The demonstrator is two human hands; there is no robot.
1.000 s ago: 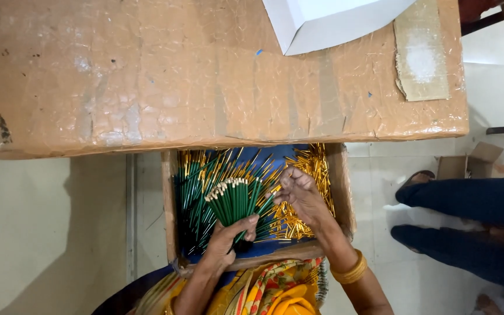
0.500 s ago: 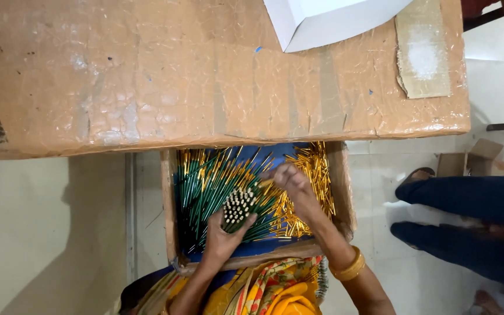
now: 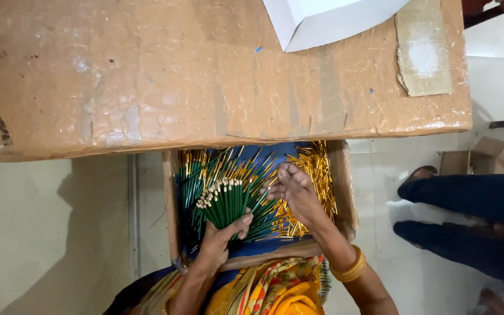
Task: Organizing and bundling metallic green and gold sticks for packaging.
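Green pencil bundle (image 3: 227, 202) in cardboard box (image 3: 343, 186), long axis near-to-far, pale tips pointing far-left | left hand (image 3: 220, 239) clasps bundle's near end | right hand (image 3: 296, 189) loosely curled on loose pencils (image 3: 313, 169)

The table edge (image 3: 217, 143) overhangs the box's (image 3: 345, 192) far side (near side open), blocking passage.

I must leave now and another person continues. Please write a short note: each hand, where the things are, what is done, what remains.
Left hand: grips a fanned bundle of green pencils, pale ends up.
Right hand: open, palm down on the loose pencils in the wooden tray on the lap.
Gold caps fill the tray's right side.
Done: one bundle gathered.
Left: many loose pencils remain in the tray.
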